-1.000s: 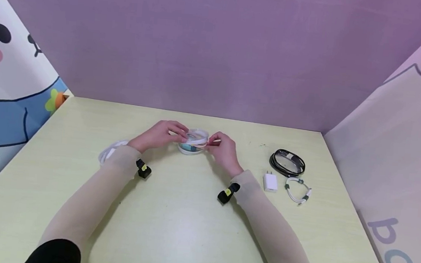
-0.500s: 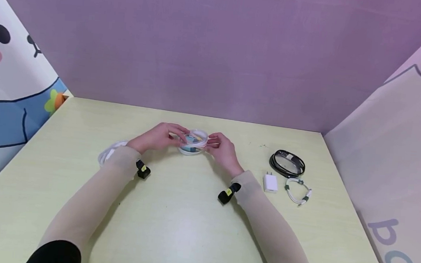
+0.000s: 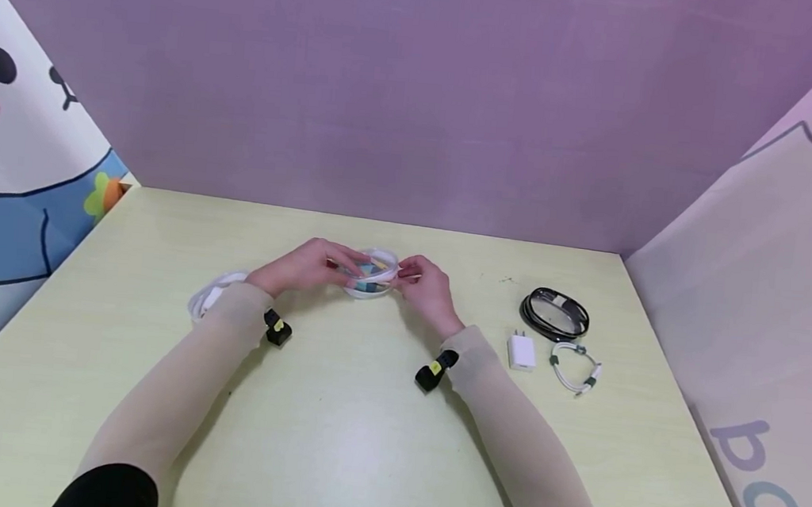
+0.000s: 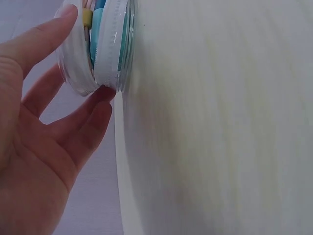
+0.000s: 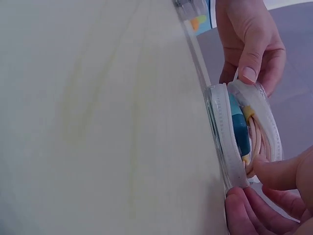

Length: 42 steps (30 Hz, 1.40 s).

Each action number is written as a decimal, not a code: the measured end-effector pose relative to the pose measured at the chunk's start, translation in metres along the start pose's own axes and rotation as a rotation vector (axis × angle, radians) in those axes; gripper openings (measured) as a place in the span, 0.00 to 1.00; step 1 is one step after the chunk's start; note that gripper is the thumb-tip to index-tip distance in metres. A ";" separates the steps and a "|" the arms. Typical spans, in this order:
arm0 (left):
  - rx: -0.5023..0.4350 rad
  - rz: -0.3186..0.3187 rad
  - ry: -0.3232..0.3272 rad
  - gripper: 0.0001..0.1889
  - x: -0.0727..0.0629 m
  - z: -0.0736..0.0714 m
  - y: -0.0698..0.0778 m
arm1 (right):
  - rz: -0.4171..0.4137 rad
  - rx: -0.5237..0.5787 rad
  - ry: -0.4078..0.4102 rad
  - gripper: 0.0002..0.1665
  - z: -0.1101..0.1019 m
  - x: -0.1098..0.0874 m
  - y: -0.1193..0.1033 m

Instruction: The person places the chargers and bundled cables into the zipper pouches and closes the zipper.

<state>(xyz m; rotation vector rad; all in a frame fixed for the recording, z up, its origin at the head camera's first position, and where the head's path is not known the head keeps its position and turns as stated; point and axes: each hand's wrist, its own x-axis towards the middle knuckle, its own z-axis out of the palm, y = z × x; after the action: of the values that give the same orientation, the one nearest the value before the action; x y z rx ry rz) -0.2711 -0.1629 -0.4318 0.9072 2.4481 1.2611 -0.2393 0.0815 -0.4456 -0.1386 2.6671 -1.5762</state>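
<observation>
A round clear zip pouch (image 3: 386,276) with a white zipper band stands between my hands near the far side of the table. Its zipper is undone and the top gapes in the right wrist view. Inside show a teal block-shaped item (image 5: 239,128) and a coiled pinkish cable (image 5: 258,139) with a yellow tie. My left hand (image 3: 308,268) holds the pouch's left side, thumb at the upper rim and fingers beneath. On the right side, my right hand (image 3: 430,291) grips it, its thumb over the cable at the opening and its fingers at the lower part.
A coiled white cable (image 3: 209,295) lies partly hidden behind my left wrist. To the right are a coiled black cable (image 3: 528,315), a white charger plug (image 3: 521,352) and a short white cable (image 3: 563,379). A purple backdrop (image 3: 389,109) rises behind the table.
The pouch's opening has tipped more into the head view, showing more of the teal item. Both hands stay at its sides, shifting only slightly.
</observation>
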 end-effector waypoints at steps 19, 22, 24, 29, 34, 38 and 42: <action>0.096 0.042 -0.062 0.09 -0.002 0.000 0.006 | 0.219 0.191 -0.067 0.16 -0.006 0.009 0.004; 0.088 0.041 -0.053 0.09 -0.003 0.000 0.005 | 0.203 0.190 -0.072 0.15 -0.006 0.009 0.004; 0.083 0.036 -0.050 0.09 -0.003 0.001 0.005 | 0.193 0.214 -0.085 0.15 -0.007 0.009 0.005; 0.078 0.024 -0.047 0.09 -0.003 0.001 0.005 | 0.141 0.202 -0.126 0.14 -0.010 0.009 0.010; 0.071 0.041 -0.043 0.09 -0.003 0.000 0.005 | 0.089 0.142 -0.114 0.13 -0.008 0.010 0.014; 0.070 0.074 -0.049 0.08 -0.003 0.000 0.004 | 0.079 0.082 -0.079 0.12 -0.005 0.010 0.013; 0.072 0.068 -0.050 0.08 -0.001 -0.001 0.002 | 0.109 0.131 -0.109 0.14 -0.007 0.011 0.011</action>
<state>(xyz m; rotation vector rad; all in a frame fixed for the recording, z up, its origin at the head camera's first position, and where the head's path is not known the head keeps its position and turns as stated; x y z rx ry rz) -0.2696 -0.1636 -0.4295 1.0366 2.4575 1.1636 -0.2512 0.0917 -0.4519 -0.0706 2.4381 -1.6528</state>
